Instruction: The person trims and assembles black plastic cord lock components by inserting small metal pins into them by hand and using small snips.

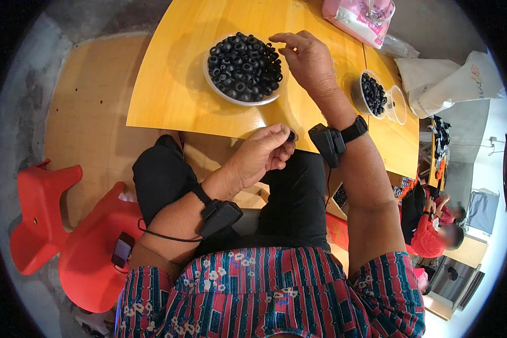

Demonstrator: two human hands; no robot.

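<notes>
1. Closest to me, the worker's lap in black trousers sits below the desk (174, 84), with a gap between the knees and the red stools (96, 265) to the left; a phone (121, 251) lies on the nearer one.
2. The left hand (265, 151) is right at the desk's near edge, its fingers pinching one small black ring (291, 136) between thumb and forefinger.
3. Beyond that edge stands a round clear plastic bowl (243, 103), heaped with black rings (243, 66). A strip of yellow top separates its rim from the near edge, and a wider stretch runs to the desk's left side.
4. The right hand (308, 61) reaches over the desk to the bowl's right side; its fingers are loosely parted, thumb and forefinger tips at the heap's border.
5. Right of that forearm, a smaller clear tub (357, 94) holds more black rings, well apart from the bowl, with a clear round lid or dish (399, 107) just beside it.
6. Farther back, a pink-and-white packet (357, 21) rests at the far side, near white sacks (450, 84).
7. Off to the right, people in red (434, 239) are at work.
</notes>
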